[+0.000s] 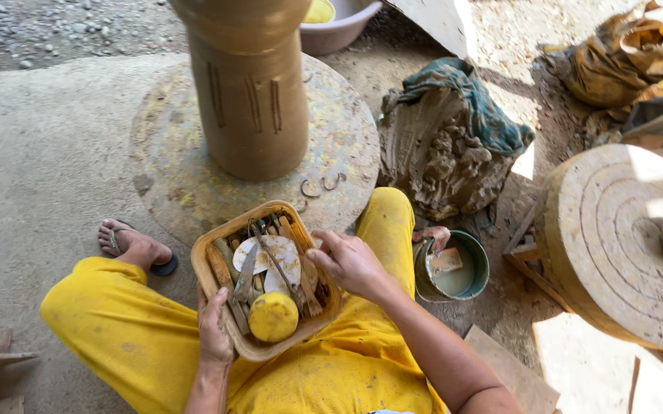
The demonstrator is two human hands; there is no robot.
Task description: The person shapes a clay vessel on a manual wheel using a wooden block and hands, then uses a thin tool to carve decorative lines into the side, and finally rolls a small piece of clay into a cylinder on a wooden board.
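- While the left hand [214,331] grips the near-left rim of the wooden tray [207,280], fingers curled round it, the tray rests on the lap in yellow trousers [117,326].
- The right hand [351,264] hovers at the tray's right rim, fingers loosely bent, pinching nothing that I can see.
- Inside the tray, the long tools [270,257] lie pointing away toward the tall clay pot [251,100]; the right hand is nearer them.
- A yellow sponge [272,316] sits at the tray's near end.

The person is wearing bright yellow trousers [128,333], smudged with clay, and a dark flip-flop [164,266] on a dusty bare foot [134,245]. Both forearms are showing bare, without sleeves, rings or bracelets.
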